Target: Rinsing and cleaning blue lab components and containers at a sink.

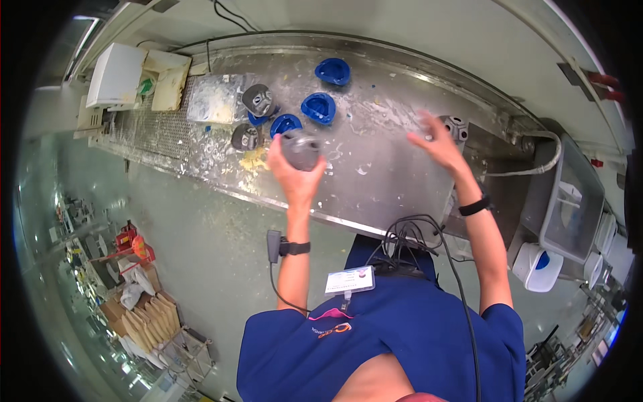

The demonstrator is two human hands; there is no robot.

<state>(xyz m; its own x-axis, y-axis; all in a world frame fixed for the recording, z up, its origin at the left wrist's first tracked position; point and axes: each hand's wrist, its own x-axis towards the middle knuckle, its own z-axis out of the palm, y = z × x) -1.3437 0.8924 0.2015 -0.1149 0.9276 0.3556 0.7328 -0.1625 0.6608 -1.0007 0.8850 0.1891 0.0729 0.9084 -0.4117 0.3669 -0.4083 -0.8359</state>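
Note:
Above the front part of the metal bench, my left hand [296, 179] is closed round a grey rounded cup-like piece [303, 149], slightly blurred. My right hand [442, 149] hangs over the bench to the right with fingers spread and nothing in it. Just beyond it rests a grey piece with dark round holes [458, 127]. Three blue horseshoe-shaped moulds [318, 108] lie around the middle of the bench, the nearest close behind the held piece. To their left are two more grey cup-like pieces [258, 100], the farther one on something blue.
White and yellow residue stains the metal bench [375, 181]. At its left stand a white box-shaped machine [117, 75] and a pale slab [218, 99]. A sink with a hose [546, 164] and a grey plastic bin [573, 208] are at right. Cables [408, 231] hang at my waist.

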